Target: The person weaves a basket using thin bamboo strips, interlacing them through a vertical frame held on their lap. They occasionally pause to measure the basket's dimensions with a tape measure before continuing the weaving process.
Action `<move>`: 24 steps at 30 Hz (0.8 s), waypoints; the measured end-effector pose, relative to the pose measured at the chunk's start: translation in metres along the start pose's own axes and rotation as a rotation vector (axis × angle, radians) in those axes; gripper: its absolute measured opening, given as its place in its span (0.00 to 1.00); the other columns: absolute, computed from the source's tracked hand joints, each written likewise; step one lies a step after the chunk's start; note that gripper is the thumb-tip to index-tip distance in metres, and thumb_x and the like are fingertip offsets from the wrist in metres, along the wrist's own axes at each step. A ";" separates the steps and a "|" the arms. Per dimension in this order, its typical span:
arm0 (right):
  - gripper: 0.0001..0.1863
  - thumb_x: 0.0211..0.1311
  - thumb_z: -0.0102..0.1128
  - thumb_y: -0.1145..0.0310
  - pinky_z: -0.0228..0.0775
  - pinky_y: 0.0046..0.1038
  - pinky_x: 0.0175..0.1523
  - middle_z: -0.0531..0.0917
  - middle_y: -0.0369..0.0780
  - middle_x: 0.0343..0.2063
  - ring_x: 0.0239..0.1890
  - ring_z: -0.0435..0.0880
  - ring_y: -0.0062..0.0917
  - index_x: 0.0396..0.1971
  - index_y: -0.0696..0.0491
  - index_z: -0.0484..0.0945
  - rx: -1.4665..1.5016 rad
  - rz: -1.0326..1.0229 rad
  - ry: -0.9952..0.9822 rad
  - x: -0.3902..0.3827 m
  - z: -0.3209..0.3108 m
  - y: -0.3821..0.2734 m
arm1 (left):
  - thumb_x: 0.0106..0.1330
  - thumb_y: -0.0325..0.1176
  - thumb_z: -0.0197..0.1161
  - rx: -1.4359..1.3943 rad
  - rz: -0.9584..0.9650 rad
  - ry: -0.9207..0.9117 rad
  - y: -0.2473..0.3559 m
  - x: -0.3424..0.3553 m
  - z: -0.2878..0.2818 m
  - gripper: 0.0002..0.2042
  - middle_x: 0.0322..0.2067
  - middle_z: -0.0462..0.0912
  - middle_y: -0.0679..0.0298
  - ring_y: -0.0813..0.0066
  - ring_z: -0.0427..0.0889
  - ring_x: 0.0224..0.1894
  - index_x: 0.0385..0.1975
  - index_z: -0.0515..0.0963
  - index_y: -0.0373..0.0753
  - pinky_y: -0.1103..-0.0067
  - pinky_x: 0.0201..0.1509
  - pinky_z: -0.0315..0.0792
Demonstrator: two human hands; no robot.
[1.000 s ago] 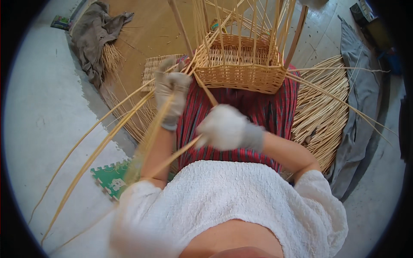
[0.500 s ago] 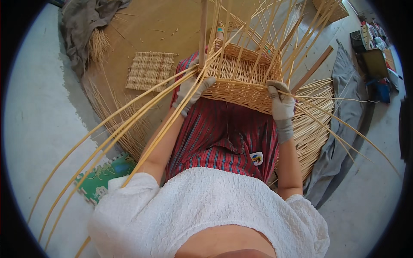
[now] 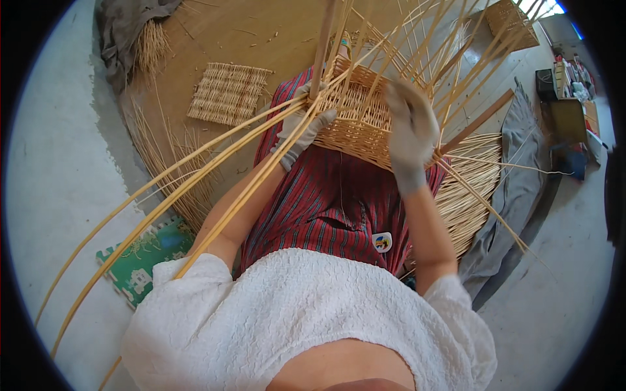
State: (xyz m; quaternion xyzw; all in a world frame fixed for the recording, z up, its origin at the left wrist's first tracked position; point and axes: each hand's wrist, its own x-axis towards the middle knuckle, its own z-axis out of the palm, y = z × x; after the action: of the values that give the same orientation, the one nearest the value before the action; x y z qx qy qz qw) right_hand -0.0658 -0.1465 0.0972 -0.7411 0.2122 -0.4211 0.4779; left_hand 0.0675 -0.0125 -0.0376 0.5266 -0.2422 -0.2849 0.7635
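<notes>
A half-woven rectangular wicker basket [image 3: 355,142] rests over my lap, with tall upright rods round its rim. My gloved left hand [image 3: 295,133] grips its near left corner, thumb along the front wall; most of its fingers are hidden. Long pale willow rods [image 3: 189,182] run from that corner down past my left forearm. A wooden stick [image 3: 323,52] stands up at the same corner. My gloved right hand [image 3: 412,137] is raised in front of the basket's right side, blurred, fingers stretched out and nothing visible in them. Loose rods [image 3: 486,215] stick out from the near right corner.
A small woven panel [image 3: 228,94] lies on the brown board [image 3: 195,45] to the left. Bundled rods [image 3: 473,189] and a grey cloth [image 3: 515,156] lie at the right. Another basket [image 3: 512,23] stands far right. A green foam mat [image 3: 150,260] is near my left elbow.
My right hand has let go of the basket's near right corner and moved up and left over its side. The left hand keeps its grip at the left corner.
</notes>
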 end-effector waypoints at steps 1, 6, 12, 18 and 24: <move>0.17 0.63 0.64 0.80 0.78 0.27 0.54 0.86 0.46 0.48 0.46 0.86 0.28 0.51 0.53 0.85 -0.148 -0.057 -0.119 0.033 0.019 -0.015 | 0.55 0.33 0.81 -0.073 -0.031 0.034 -0.002 0.001 -0.001 0.33 0.57 0.74 0.63 0.69 0.77 0.58 0.60 0.71 0.43 0.73 0.63 0.77; 0.52 0.59 0.68 0.56 0.54 0.43 0.72 0.58 0.42 0.76 0.65 0.70 0.37 0.79 0.48 0.49 0.567 0.306 -0.467 0.115 0.078 0.065 | 0.61 0.21 0.73 0.072 0.111 0.024 -0.016 0.013 -0.002 0.26 0.53 0.77 0.64 0.76 0.79 0.51 0.59 0.72 0.41 0.79 0.56 0.79; 0.42 0.69 0.55 0.80 0.82 0.23 0.30 0.80 0.44 0.60 0.35 0.87 0.21 0.78 0.34 0.51 0.167 0.290 -0.217 0.046 0.065 0.043 | 0.62 0.21 0.71 0.037 0.093 0.087 -0.022 0.004 -0.008 0.24 0.49 0.78 0.64 0.76 0.79 0.49 0.58 0.72 0.38 0.79 0.53 0.81; 0.40 0.69 0.50 0.81 0.81 0.28 0.46 0.65 0.48 0.71 0.49 0.85 0.33 0.77 0.38 0.53 -0.216 -0.045 -0.235 0.040 0.072 0.040 | 0.62 0.21 0.72 -0.096 0.129 0.084 -0.027 0.012 0.000 0.25 0.49 0.77 0.65 0.78 0.78 0.49 0.58 0.71 0.41 0.80 0.55 0.79; 0.36 0.68 0.48 0.83 0.82 0.34 0.51 0.72 0.48 0.60 0.43 0.86 0.34 0.74 0.46 0.56 -0.108 0.214 -0.042 0.018 0.067 0.011 | 0.61 0.16 0.69 -0.064 -0.011 0.123 -0.017 0.010 -0.005 0.23 0.52 0.80 0.60 0.69 0.82 0.53 0.56 0.73 0.38 0.77 0.56 0.84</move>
State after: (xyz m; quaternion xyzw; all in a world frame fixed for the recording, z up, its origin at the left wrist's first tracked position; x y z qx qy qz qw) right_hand 0.0003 -0.1291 0.0830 -0.7475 0.3022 -0.3402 0.4839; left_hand 0.0749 -0.0211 -0.0548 0.5198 -0.1828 -0.2639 0.7917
